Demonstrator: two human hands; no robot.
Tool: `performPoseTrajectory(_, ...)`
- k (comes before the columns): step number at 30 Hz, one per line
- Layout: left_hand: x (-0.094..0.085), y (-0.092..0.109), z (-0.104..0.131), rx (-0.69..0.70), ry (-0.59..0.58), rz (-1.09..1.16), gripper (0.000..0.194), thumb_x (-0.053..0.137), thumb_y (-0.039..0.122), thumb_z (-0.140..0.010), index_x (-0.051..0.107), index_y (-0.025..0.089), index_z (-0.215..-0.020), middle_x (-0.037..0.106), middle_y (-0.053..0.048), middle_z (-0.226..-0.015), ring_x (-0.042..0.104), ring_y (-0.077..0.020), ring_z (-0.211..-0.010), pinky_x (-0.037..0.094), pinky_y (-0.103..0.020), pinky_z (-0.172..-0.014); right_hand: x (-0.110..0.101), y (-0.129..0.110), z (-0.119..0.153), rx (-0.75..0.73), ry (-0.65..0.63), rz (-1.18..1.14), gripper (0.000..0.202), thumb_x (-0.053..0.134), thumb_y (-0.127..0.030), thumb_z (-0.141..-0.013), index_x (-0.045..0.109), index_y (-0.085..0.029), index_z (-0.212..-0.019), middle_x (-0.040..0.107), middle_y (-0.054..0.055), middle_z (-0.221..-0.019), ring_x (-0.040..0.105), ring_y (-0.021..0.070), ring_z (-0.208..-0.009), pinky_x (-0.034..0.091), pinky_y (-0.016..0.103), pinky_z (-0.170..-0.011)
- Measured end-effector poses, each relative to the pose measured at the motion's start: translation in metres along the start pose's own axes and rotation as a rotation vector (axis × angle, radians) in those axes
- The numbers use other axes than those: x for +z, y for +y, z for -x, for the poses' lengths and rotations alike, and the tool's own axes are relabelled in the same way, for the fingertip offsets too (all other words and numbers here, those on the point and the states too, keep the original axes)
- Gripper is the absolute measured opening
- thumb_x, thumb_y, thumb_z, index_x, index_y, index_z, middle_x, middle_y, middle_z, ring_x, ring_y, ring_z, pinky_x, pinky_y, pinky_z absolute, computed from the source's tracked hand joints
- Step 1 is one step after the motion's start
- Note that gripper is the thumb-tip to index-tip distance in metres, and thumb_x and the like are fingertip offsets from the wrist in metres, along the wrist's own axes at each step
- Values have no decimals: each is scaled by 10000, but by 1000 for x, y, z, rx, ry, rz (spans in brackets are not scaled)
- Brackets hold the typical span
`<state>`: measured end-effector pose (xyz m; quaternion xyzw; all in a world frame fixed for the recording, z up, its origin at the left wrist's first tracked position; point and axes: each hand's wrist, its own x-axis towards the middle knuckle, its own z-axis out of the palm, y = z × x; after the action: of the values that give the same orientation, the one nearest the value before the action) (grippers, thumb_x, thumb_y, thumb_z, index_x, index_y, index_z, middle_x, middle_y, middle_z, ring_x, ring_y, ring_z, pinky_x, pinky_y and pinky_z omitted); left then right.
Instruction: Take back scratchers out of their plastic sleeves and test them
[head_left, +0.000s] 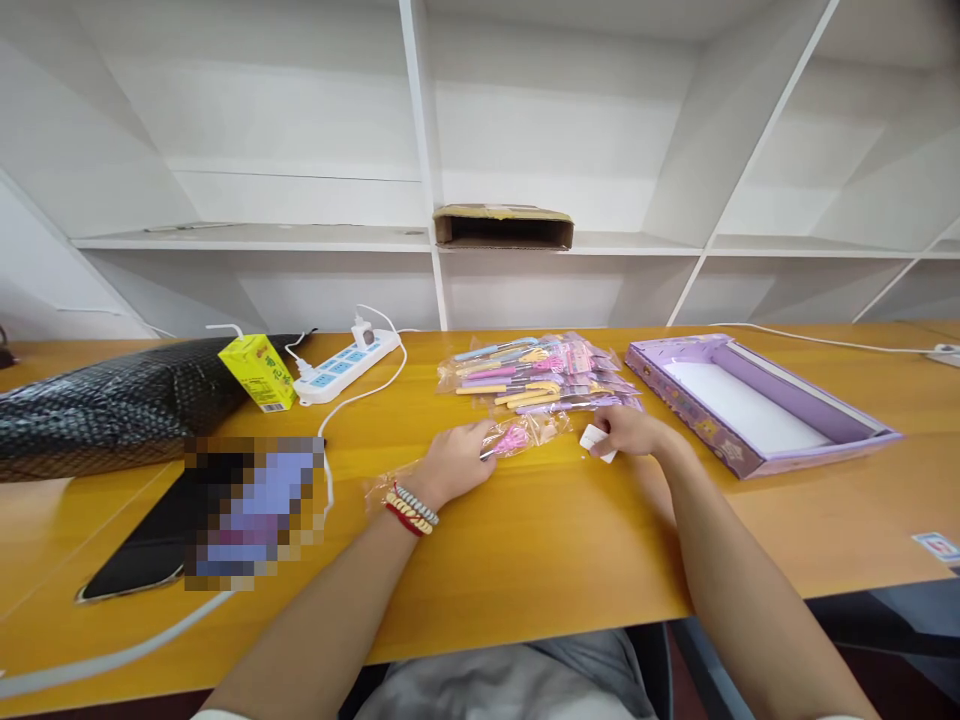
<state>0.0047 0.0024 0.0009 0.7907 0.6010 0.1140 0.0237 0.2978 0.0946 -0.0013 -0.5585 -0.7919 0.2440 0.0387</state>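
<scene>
On the table, my left hand (457, 462) is closed over a long clear plastic packet (516, 438) with a slim pink item inside. Part of that packet is hidden under the palm, and its clear film shows again near the wrist. My right hand (628, 432) pinches a small white card or tag (594, 440) just right of the packet's end. Just beyond both hands lies a pile of similar clear packets (536, 372), holding slim stick-like items in blue, pink, yellow and purple. Their exact kind is too small to tell.
A shallow purple box (675, 400) stands open to the right. At left are a power strip (349, 368) with cables, a yellow drink carton (257, 372), a black wrapped bundle (120, 400) and a dark phone-like slab (150, 540). A cardboard box (502, 228) rests on the shelf behind.
</scene>
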Motion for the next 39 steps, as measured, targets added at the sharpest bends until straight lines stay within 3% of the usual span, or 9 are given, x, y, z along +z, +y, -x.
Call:
performPoseTrajectory(5,5,-2,0,38,51,-9,399,485,260,-770,495,234,-1168,652,-34,-947,604,-212,-863,434,-303,-718,8,-4,3,-165,227,-474,405,621,-293,-662,504,-206,-1040,570,-48,-626,509,104,-543,374,222,-513)
performPoseTrajectory(7,7,-3,-1,42,58,-16,397,490,267,-767,500,230,-1162,651,-38,-937,604,-209,-841,434,-298,-697,10,-12,5,-213,254,-650,387,643,-312,-666,520,-213,-1019,543,-57,-574,493,99,-498,368,217,-478)
performPoseTrajectory(10,9,-5,-1,48,73,-16,385,493,279,-768,510,227,-1150,653,-40,-939,605,-207,-827,437,-296,-693,9,-22,9,-296,193,-938,315,624,-436,-700,574,-189,-889,619,20,-674,564,138,-555,381,226,-436)
performPoseTrajectory(13,11,-5,-2,62,96,-12,393,491,286,-774,507,230,-1163,657,-35,-934,605,-204,-823,439,-300,-722,10,-30,10,-372,59,-1177,448,622,-506,-689,588,-203,-1017,653,106,-1017,644,220,-771,421,241,-435)
performPoseTrajectory(15,12,-5,-2,69,104,-9,391,485,286,-779,509,233,-1166,658,-32,-926,606,-200,-815,441,-301,-728,12,-32,7,-336,88,-1208,444,678,-470,-653,610,-186,-988,662,117,-1022,655,209,-729,376,207,-392)
performPoseTrajectory(19,12,-5,-1,85,118,-9,388,473,267,-782,509,231,-1167,661,-28,-939,610,-195,-816,446,-299,-714,21,-33,-2,-153,277,-1141,365,660,-489,-679,583,-138,-611,639,53,-558,479,78,-354,231,187,-320)
performPoseTrajectory(23,9,-5,-1,106,151,-38,388,462,259,-788,505,220,-1172,662,-32,-960,613,-198,-834,450,-303,-719,25,-33,-7,-70,362,-1123,348,687,-482,-636,577,-155,-583,526,-7,-395,357,64,-273,172,209,-300)
performPoseTrajectory(34,8,-4,-1,106,160,-65,412,469,251,-779,493,212,-1189,658,-36,-1001,616,-197,-844,457,-299,-718,26,-35,-6,-189,394,-1151,241,708,-390,-631,637,-160,-641,412,-50,-403,287,49,-387,167,220,-387)
performPoseTrajectory(39,5,-2,-1,84,128,-61,383,464,269,-788,506,217,-1166,659,-44,-972,616,-204,-841,451,-301,-709,27,-35,-6,-299,375,-1137,130,705,-254,-590,618,-189,-661,535,-36,-552,412,64,-467,311,227,-469)
